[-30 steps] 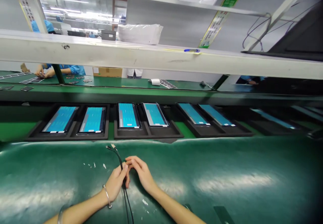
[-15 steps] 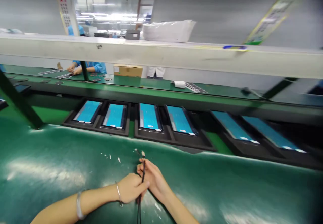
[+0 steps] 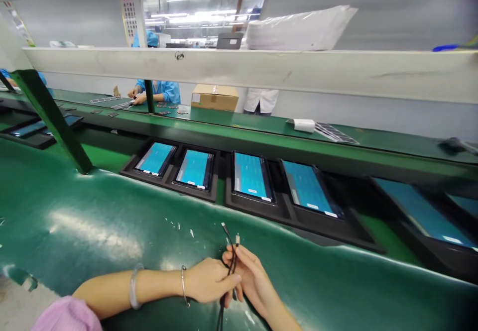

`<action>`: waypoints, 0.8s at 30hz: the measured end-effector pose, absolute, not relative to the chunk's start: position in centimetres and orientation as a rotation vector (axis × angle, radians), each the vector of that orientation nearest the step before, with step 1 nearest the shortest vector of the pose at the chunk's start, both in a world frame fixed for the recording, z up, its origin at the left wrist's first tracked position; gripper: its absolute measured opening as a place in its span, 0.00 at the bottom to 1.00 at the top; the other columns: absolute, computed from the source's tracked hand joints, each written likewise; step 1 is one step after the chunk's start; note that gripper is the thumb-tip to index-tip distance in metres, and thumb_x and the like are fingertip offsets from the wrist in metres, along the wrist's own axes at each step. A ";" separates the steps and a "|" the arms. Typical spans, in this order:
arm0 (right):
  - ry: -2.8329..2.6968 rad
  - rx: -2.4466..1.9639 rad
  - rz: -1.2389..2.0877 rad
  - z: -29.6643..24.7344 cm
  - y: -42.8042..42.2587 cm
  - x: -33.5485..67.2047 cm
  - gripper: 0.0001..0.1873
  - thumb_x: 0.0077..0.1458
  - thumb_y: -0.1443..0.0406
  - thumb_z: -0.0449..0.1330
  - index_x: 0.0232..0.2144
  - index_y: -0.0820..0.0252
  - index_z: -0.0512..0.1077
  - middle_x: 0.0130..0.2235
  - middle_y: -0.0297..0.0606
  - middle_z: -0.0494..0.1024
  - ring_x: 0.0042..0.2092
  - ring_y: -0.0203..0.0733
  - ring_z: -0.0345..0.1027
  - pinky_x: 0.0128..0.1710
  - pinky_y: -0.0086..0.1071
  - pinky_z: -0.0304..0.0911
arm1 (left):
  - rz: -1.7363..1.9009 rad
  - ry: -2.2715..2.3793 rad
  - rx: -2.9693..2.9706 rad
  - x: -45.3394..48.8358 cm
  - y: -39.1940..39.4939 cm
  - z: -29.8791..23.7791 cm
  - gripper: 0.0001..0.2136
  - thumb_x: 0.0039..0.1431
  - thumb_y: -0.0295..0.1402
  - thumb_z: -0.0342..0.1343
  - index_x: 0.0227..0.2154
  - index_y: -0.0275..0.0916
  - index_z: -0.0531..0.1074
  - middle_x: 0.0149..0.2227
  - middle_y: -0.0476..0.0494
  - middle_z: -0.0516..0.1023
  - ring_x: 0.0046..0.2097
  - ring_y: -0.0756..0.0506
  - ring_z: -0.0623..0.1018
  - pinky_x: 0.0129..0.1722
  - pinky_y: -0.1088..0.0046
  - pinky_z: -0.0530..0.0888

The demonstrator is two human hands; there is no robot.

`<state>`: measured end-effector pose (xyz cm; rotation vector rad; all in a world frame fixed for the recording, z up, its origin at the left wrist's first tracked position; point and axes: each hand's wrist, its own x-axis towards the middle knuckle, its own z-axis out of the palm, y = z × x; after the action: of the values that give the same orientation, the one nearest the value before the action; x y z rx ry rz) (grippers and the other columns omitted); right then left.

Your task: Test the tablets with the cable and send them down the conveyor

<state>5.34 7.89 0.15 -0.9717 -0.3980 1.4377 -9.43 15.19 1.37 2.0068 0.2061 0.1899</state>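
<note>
Two thin black cables with small metal plugs at their tips stand up between my hands on the green mat. My left hand is closed round the cables, thumb and fingers pinching them. My right hand touches the same cables from the right, its fingers curled against them. The plug ends point away from me toward the conveyor. The cables run down out of view at the bottom edge.
Black trays holding tablets with lit blue screens ride the conveyor just beyond the mat. A white shelf beam crosses above. A green post stands at left. Across the line a person in blue works near a cardboard box.
My view has swung to the left, so hands and trays sit further right and lower in frame. Both hands have stayed on the cables, the left closing more firmly round them.
</note>
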 end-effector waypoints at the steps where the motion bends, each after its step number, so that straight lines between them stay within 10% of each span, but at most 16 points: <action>1: -0.347 -0.931 1.436 0.1 8.0 5.4 0.17 0.49 0.56 0.74 0.36 0.62 0.81 0.32 0.41 0.80 0.34 0.40 0.73 0.33 0.29 0.70 | 0.184 0.176 2.018 -9.5 15.2 1.4 0.34 0.71 0.51 0.29 0.19 0.41 0.70 0.22 0.45 0.76 0.33 0.45 0.79 0.49 0.72 0.73; 4: -0.226 -0.835 1.442 -0.2 8.0 5.5 0.16 0.47 0.58 0.76 0.34 0.61 0.81 0.31 0.37 0.78 0.36 0.38 0.72 0.44 0.31 0.69 | 0.148 0.085 2.054 -9.7 15.1 1.6 0.32 0.72 0.49 0.31 0.22 0.41 0.73 0.16 0.49 0.71 0.26 0.47 0.76 0.41 0.73 0.74; 12: -0.202 -0.679 1.610 -0.4 7.5 4.7 0.15 0.50 0.61 0.74 0.37 0.66 0.80 0.22 0.26 0.61 0.21 0.27 0.45 0.18 0.20 0.50 | 0.197 -0.009 2.253 -9.5 14.5 0.0 0.30 0.72 0.46 0.36 0.17 0.42 0.71 0.25 0.41 0.78 0.36 0.42 0.77 0.54 0.67 0.70; 24: -0.276 -0.598 1.653 0.4 7.1 4.5 0.13 0.56 0.59 0.70 0.30 0.63 0.74 0.23 0.26 0.55 0.24 0.30 0.37 0.22 0.22 0.48 | 0.228 -0.096 2.244 -9.9 14.9 -0.1 0.30 0.73 0.46 0.35 0.23 0.42 0.77 0.30 0.43 0.82 0.41 0.43 0.79 0.58 0.69 0.68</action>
<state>4.50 7.13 0.39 -0.5975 -0.2760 1.6526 -9.85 14.86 -0.08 2.2442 -0.0960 0.2278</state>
